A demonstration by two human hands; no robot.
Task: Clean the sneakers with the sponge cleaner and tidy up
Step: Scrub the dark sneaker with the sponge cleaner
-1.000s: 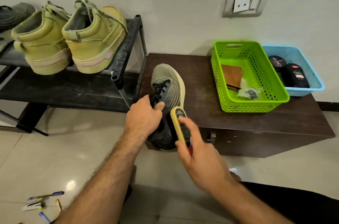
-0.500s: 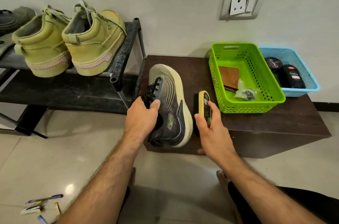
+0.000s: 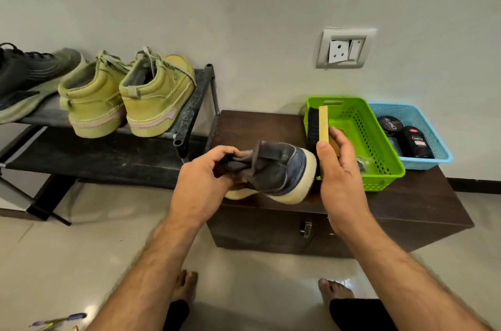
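Since the earlier frame the sneaker (image 3: 273, 168) has turned heel-first, and the brush (image 3: 321, 130) has come up against its heel at 3 o'clock; scrubbing there likely comes next. The left hand (image 3: 203, 176) grips the collar, and the right hand (image 3: 339, 168) clasps the brush. Green basket (image 3: 385, 176) holds a small bag; blue basket (image 3: 439, 151), at 2 o'clock, holds polish containers.

Dark sneaker (image 3: 273, 168) cream-soled; baskets green (image 3: 379, 146) and blue (image 3: 423, 124).

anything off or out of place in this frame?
Two things: the wall socket's inner plates sit crooked in the frame, as if loose. Pens lie scattered on the floor at bottom left. The shoe and brush in hand look normal.
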